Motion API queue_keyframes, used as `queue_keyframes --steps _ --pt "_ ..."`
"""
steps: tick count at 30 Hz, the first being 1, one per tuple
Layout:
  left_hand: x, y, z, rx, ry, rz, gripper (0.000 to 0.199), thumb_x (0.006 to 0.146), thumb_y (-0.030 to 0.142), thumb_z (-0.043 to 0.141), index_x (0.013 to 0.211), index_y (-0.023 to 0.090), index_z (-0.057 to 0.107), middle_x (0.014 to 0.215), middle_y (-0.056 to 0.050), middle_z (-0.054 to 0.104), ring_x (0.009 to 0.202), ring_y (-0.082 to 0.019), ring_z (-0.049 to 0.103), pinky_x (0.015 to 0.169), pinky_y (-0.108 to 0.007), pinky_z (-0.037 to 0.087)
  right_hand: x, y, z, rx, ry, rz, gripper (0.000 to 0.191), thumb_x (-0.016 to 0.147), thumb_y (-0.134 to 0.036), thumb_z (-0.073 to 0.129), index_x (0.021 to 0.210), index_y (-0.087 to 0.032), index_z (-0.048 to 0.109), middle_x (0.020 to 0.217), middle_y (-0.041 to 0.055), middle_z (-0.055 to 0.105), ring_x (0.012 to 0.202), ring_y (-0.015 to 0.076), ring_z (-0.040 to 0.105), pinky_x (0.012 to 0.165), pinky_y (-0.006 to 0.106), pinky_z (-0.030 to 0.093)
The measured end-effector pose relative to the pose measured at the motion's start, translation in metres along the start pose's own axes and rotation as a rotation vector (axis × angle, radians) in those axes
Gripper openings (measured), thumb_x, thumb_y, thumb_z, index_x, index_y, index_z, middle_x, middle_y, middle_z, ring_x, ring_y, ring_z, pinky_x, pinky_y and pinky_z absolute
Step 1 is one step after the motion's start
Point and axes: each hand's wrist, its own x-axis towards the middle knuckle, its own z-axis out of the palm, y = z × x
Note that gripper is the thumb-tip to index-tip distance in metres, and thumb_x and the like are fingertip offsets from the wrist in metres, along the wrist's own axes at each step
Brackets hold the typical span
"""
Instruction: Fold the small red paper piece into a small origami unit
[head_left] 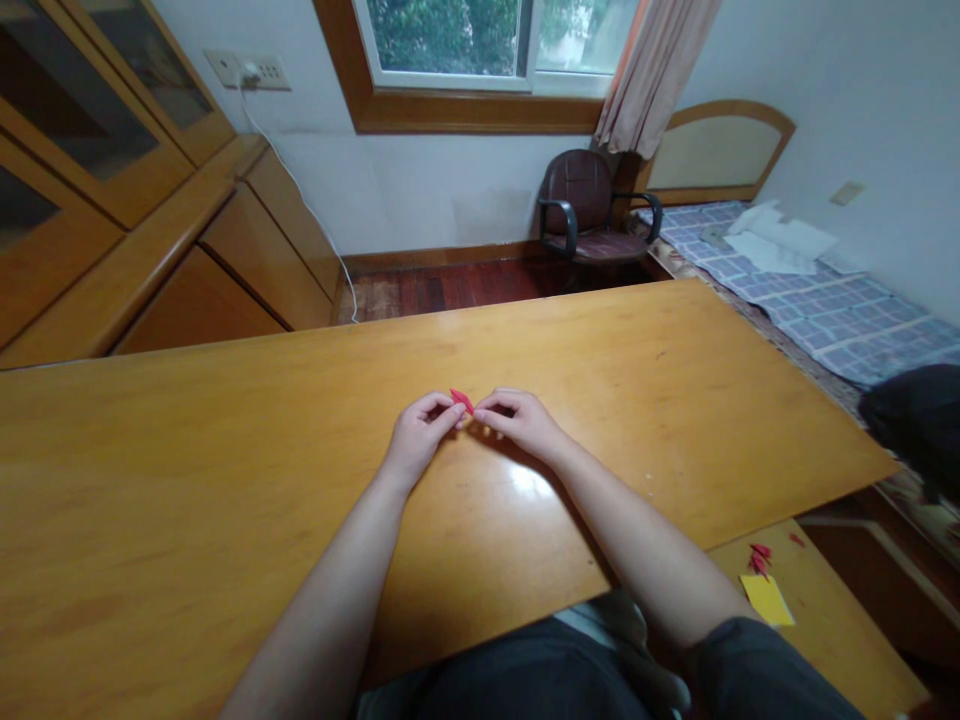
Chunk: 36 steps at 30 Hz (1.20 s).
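Observation:
Between my two hands, just above the wooden table [247, 470], is a small piece of folded red paper [461, 400] with a pointed upper tip. My left hand [426, 428] pinches its left side between thumb and fingers. At its lower right end, my right hand [520, 418] closes thumb and forefinger on it. The fingertips cover part of the paper, so its full shape is hidden.
Low on the right, a lower wooden surface [847, 620] carries small red folded pieces [760, 558] and a yellow paper square [766, 600]. Beyond the table stand an armchair [577, 195], a bed [810, 300] with papers on it, and a wooden cabinet [187, 240].

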Motion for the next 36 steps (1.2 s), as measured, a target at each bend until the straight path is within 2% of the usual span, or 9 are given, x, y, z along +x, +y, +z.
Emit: queue_keyframes --steps 10,21,30,36 --pt "-0.0011 0.0063 0.0008 0.072 -0.079 -0.021 0.020 0.076 0.035 0.073 0.071 0.016 0.069 0.065 -0.002 0.066 0.062 -0.013 0.058 0.064 -0.025 0.045 0.0014 0.0024 0.0007 0.117 0.026 0.052 0.029 0.083 -0.043 0.069 0.086 -0.015 0.073 0.078 0.0031 0.066 0.067 0.0112 0.056 0.062 0.023 0.043" --pt "-0.0007 0.0001 0.0021 0.083 -0.053 -0.040 0.022 0.079 0.038 0.069 0.077 0.016 0.073 0.069 -0.003 0.069 0.063 -0.014 0.062 0.063 -0.026 0.050 0.0021 0.0001 0.0035 0.112 0.044 0.111 0.031 0.080 -0.045 0.070 0.082 -0.014 0.072 0.073 0.0030 0.068 0.064 0.0111 0.054 0.062 0.023 0.041" --pt "-0.0019 0.0028 0.0007 0.313 0.000 0.133 0.023 0.086 0.036 0.062 0.076 0.018 0.072 0.070 -0.002 0.068 0.068 -0.016 0.062 0.069 -0.027 0.048 0.0045 -0.0049 0.0031 0.093 0.021 0.177 0.027 0.074 -0.041 0.075 0.081 -0.015 0.078 0.078 0.0054 0.074 0.072 0.0147 0.062 0.069 0.025 0.044" --pt "0.0006 0.0046 0.0016 0.372 0.005 0.251 0.018 0.085 0.033 0.065 0.076 0.020 0.072 0.079 -0.003 0.066 0.078 -0.016 0.061 0.074 -0.028 0.046 0.0036 -0.0072 0.0023 0.109 0.018 0.201 0.027 0.073 -0.039 0.075 0.080 -0.013 0.078 0.075 0.0046 0.073 0.068 0.0130 0.060 0.066 0.024 0.043"
